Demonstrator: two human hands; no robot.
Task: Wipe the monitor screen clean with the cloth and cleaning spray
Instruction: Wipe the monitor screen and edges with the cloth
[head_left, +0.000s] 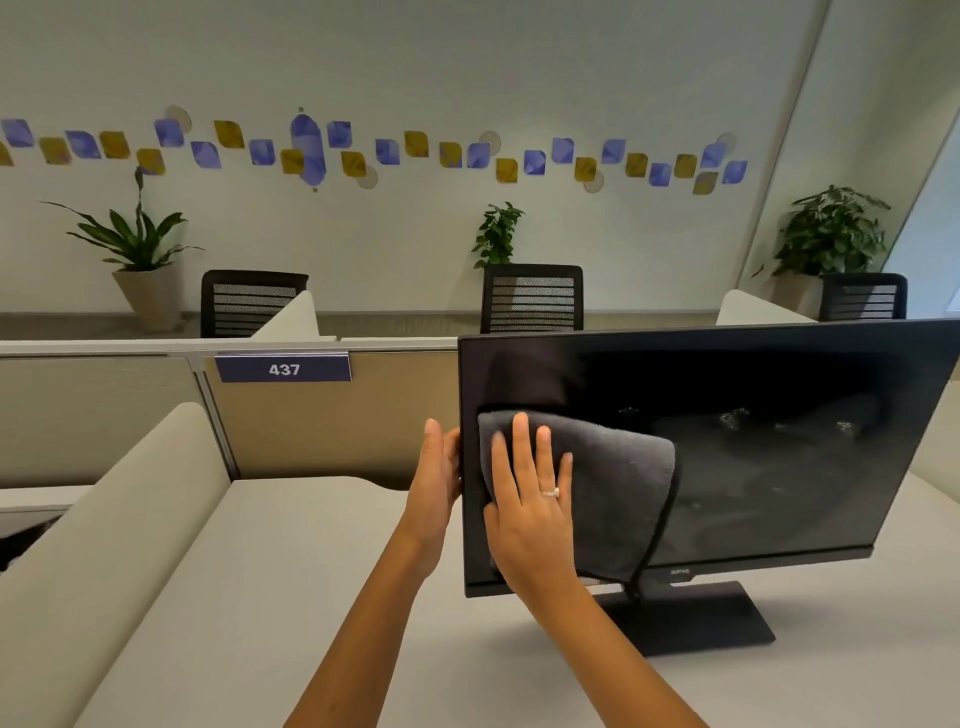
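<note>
A black monitor (753, 441) stands on its base on the white desk, at the right of the view. Its dark screen shows spray droplets and smears in the middle and right. A grey cloth (618, 499) is spread over the lower left part of the screen and hangs below the bottom bezel. My right hand (530, 499) lies flat on the cloth with fingers spread, pressing it to the screen. My left hand (436, 478) grips the monitor's left edge. No spray bottle is in view.
The white desk (291, 597) stretches left of the monitor, bounded by a low padded divider (119, 509) on the left and a beige partition with a "437" sign (283, 369) behind. Office chairs and potted plants stand beyond the partition.
</note>
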